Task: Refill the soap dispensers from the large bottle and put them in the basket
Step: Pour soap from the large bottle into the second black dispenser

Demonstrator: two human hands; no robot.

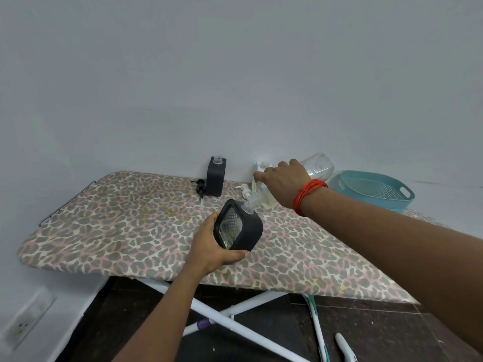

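My left hand (211, 246) grips a black-sleeved soap dispenser (239, 228), tilted above the ironing board, its clear open neck pointing up and away. My right hand (283, 182) grips the large clear bottle (320, 167), tipped bottom-up, with yellowish liquid low in it. The bottle's ribbed mouth meets the dispenser's neck. A second black dispenser (215, 178) stands upright and uncapped by the wall. Its black pump (200, 188) lies on the board beside it. A white pump (244, 190) sits just behind the bottle's mouth. The teal basket (392, 202) stands at the far right.
A leopard-print ironing board (130, 231) stands against a pale wall. A white item (259, 166) is half hidden behind my right hand. White board legs (209, 312) cross over a dark floor. A wall socket (23, 325) is low on the left.
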